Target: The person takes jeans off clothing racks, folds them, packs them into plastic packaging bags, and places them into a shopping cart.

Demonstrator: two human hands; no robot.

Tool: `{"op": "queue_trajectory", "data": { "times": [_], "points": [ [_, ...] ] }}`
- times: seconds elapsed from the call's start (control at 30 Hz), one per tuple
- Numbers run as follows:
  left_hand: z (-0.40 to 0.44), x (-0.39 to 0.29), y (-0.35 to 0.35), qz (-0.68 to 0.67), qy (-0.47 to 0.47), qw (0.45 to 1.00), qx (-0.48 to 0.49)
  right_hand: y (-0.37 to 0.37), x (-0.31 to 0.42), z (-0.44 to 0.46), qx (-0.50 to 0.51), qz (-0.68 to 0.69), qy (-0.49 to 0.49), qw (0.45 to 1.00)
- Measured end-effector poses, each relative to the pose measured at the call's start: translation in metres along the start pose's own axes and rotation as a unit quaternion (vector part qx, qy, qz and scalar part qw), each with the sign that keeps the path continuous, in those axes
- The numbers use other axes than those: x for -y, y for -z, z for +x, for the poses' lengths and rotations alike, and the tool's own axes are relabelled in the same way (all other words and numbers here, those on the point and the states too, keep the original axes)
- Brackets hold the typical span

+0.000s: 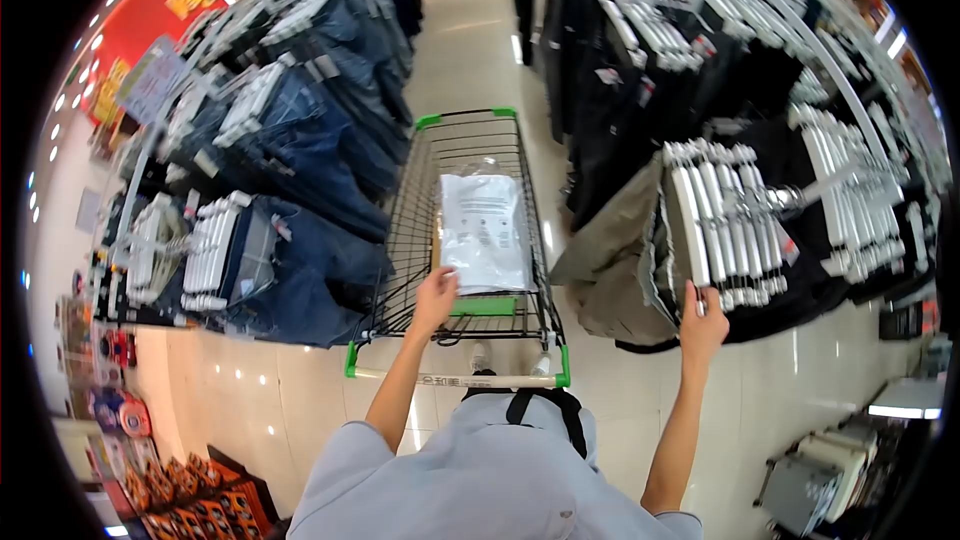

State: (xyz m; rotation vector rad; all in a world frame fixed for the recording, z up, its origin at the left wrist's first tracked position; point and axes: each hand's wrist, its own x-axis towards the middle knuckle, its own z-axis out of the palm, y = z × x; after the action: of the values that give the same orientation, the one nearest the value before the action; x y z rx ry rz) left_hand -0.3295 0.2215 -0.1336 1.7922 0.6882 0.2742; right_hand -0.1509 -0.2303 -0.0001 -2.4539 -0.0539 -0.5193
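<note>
In front of me stands a black wire shopping cart (400, 230) with green corners and a pale handle bar. A flat white plastic package (485, 230) with small print lies in its basket. My left hand (436, 302) reaches over the handle, its fingers curled at the package's near left corner. On the right, my right hand (703, 325) is closed on the lower end of a white hanger (688, 225), the outermost in a row on a metal rack. Grey-khaki trousers (615, 285) hang beside that hanger, at the left end of the row.
Blue jeans (335, 145) on white hangers line the left side of the aisle. Dark trousers (620, 130) hang along the right. Tiled floor (465, 30) runs ahead between the racks. Orange boxed goods (195, 500) are at lower left; suitcases (810, 485) stand at lower right.
</note>
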Motion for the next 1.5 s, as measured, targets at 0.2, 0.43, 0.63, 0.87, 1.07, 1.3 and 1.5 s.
{"op": "queue_trajectory", "data": {
  "times": [0.2, 0.43, 0.63, 0.87, 1.07, 1.3, 1.5],
  "points": [
    [-0.112, 0.024, 0.128, 0.388, 0.028, 0.870, -0.303, 0.034, 0.055, -0.023, -0.069, 0.058, 0.004, 0.996],
    [-0.177, 0.086, 0.134, 0.341, 0.098, 0.877, -0.324, -0.035, 0.127, -0.097, 0.266, 0.224, 0.162, 0.923],
    [-0.165, 0.057, 0.150, 0.374, 0.204, 0.861, -0.276, -0.117, 0.105, -0.211, 0.580, 0.136, 0.387, 0.704],
    [-0.143, 0.106, 0.186, 0.424, 0.212, 0.853, -0.219, -0.141, 0.111, -0.254, 0.554, -0.078, 0.363, 0.745],
    [-0.139, 0.157, 0.200, 0.227, 0.192, 0.935, -0.193, -0.142, 0.121, -0.279, 0.503, -0.170, 0.331, 0.780],
    [-0.133, 0.162, 0.232, 0.165, 0.097, 0.958, -0.213, -0.148, 0.147, -0.311, 0.431, -0.197, 0.347, 0.810],
    [-0.123, 0.146, 0.286, 0.019, 0.205, 0.975, -0.086, -0.154, 0.171, -0.342, 0.410, -0.205, 0.346, 0.819]
  ]
}}
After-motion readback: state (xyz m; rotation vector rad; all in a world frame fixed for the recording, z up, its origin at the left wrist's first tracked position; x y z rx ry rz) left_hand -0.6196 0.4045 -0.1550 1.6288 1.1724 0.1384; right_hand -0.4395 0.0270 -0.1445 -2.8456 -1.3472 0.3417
